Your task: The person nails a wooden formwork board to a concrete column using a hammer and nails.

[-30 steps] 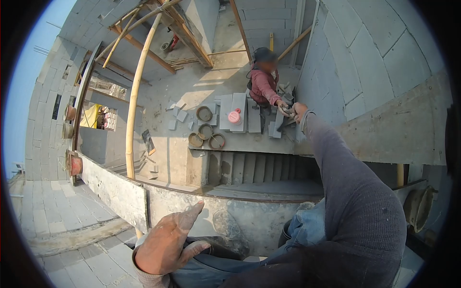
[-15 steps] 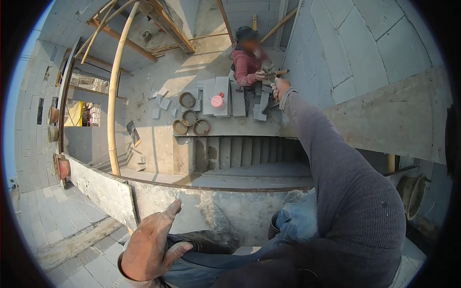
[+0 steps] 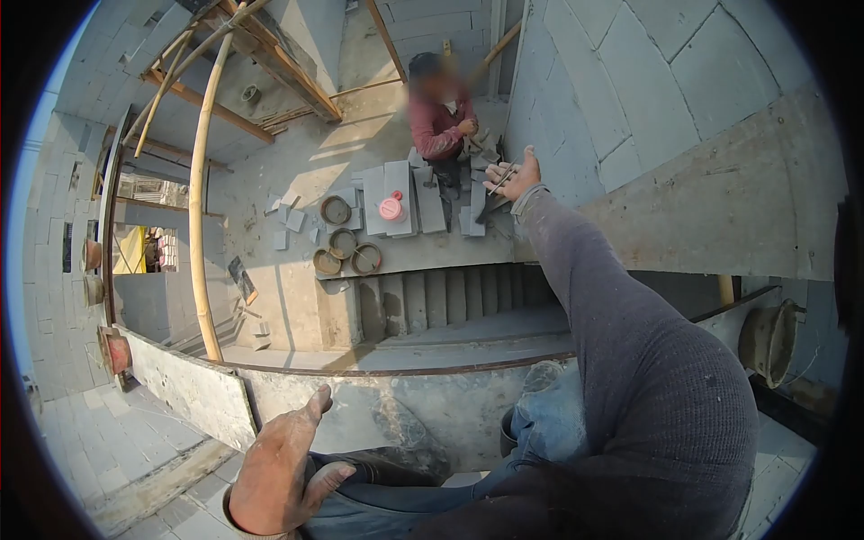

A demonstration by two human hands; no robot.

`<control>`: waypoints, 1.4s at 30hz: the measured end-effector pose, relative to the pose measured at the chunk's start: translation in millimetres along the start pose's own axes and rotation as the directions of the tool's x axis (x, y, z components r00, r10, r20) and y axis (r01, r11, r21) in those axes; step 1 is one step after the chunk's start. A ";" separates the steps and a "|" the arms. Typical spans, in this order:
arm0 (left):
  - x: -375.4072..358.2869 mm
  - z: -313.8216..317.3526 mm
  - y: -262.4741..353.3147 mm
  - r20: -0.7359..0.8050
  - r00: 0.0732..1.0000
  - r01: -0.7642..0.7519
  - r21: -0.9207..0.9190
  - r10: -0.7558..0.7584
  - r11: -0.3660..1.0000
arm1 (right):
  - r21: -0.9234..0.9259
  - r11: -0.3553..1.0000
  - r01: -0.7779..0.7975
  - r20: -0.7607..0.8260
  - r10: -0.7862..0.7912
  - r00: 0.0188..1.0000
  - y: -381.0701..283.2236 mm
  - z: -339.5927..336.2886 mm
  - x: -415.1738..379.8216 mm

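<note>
Handover step: right hand (image 3: 515,178) was stretched out, fingers spread, towards the co-worker (image 3: 438,117) below; left hand (image 3: 281,468) lay open on the knee. Next called for a secure catch.

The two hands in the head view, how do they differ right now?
The right hand is stretched far out on a straight, grey-sleeved arm with its fingers spread; the left hand is close to the body. The right hand holds a thin tool whose kind I cannot tell; the left hand rests open and empty on the blue-jeaned knee. Both are bare.

The person wears a dark grey ribbed knit sleeve (image 3: 630,360) with a lighter cuff (image 3: 529,200), blue jeans (image 3: 549,423), and both hands bare and dusty.
</note>
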State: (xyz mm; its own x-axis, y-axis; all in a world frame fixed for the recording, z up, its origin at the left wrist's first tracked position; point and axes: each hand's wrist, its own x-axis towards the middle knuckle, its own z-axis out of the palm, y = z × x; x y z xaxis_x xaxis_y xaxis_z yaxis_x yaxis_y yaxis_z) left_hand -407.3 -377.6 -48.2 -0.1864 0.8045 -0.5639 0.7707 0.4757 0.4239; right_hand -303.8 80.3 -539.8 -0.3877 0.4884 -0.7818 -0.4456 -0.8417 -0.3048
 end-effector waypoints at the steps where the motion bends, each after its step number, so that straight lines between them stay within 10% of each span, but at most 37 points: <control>1: 0.7 -0.7 0.7 0.002 1.000 0.000 -0.001 0.000 1.000 | 0.000 1.000 0.000 -0.003 0.000 1.000 -1.2 -0.1 -0.3; 21: -0.5 1.5 9.1 0.031 0.987 0.156 0.067 -0.158 0.985 | 0.050 0.999 -0.017 -0.087 0.021 0.996 15.8 -1.7 30.7; 23: -71.6 81.4 -169.1 -0.007 1.000 0.000 0.039 0.001 0.999 | 0.063 0.998 -0.029 -0.104 0.035 0.994 21.7 -2.0 45.6; 26: -113.6 82.0 -194.0 -0.017 0.990 -0.139 0.017 0.139 0.990 | 0.085 0.994 -0.065 -0.136 0.077 0.988 31.5 1.3 53.7; 35: -29.5 2.4 -20.2 -0.033 0.974 0.221 -0.112 -0.226 0.969 | 0.177 0.938 -0.299 0.028 0.299 0.954 43.6 2.3 108.4; 40: -20.1 11.1 -32.0 -0.059 0.994 0.088 -0.095 -0.094 0.992 | -0.163 0.964 -0.211 -0.147 0.188 0.971 33.6 17.7 76.5; 42: -4.4 27.6 -37.6 -0.111 0.993 -0.041 -0.008 0.040 0.999 | -0.684 0.701 -0.202 -0.213 0.073 0.974 14.4 -12.6 114.1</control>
State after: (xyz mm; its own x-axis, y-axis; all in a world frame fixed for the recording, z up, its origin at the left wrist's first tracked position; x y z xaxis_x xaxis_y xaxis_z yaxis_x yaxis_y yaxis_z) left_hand -418.7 -408.9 -81.2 -0.2220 0.8575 -0.4641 0.7729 0.4449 0.4523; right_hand -344.3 121.0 -640.3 -0.2386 0.3649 -0.8999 0.3175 -0.8465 -0.4274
